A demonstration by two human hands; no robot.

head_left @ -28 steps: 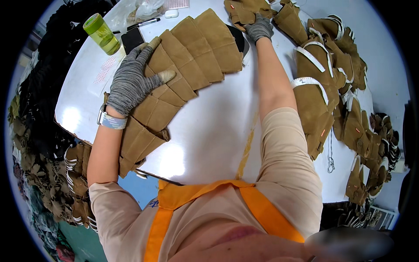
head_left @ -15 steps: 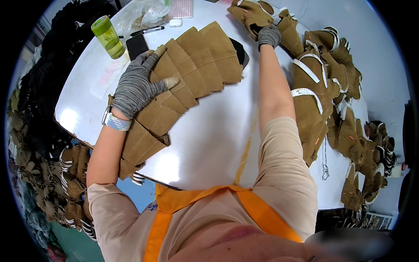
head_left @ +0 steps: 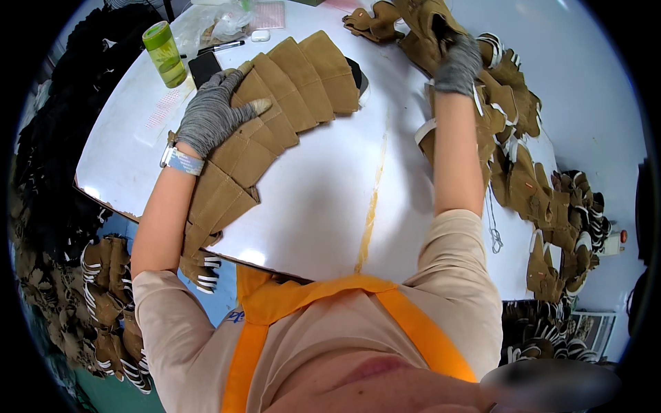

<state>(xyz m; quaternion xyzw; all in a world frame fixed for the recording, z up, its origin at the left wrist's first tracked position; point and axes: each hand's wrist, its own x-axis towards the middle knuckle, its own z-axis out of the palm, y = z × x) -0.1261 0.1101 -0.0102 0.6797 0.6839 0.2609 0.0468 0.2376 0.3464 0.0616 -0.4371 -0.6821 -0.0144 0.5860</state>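
On the white table [head_left: 310,193] a curved row of overlapping brown shoe uppers [head_left: 296,86] fans from the near left edge toward the middle, with something black showing at its far end. My left hand [head_left: 217,113], in a grey knit glove with pale fingertips, lies on this row with its thumb and fingers spread. At the far right my right hand [head_left: 460,65], also gloved, is closed on the edge of a brown upper [head_left: 423,27] held above others of its kind. Its fingertips are partly hidden by the upper.
A green-lidded bottle [head_left: 165,56], a black flat object [head_left: 204,67], a pen [head_left: 222,47], a small white case [head_left: 260,36] and a plastic bag [head_left: 231,26] lie at the far left. More brown uppers with white trim [head_left: 523,186] cover the right side. Dark piles [head_left: 82,89] stand left.
My right hand has moved right with the upper, which now stands higher and turned, apart from where it lay. My left hand stays on the row. The whole view has shifted slightly.
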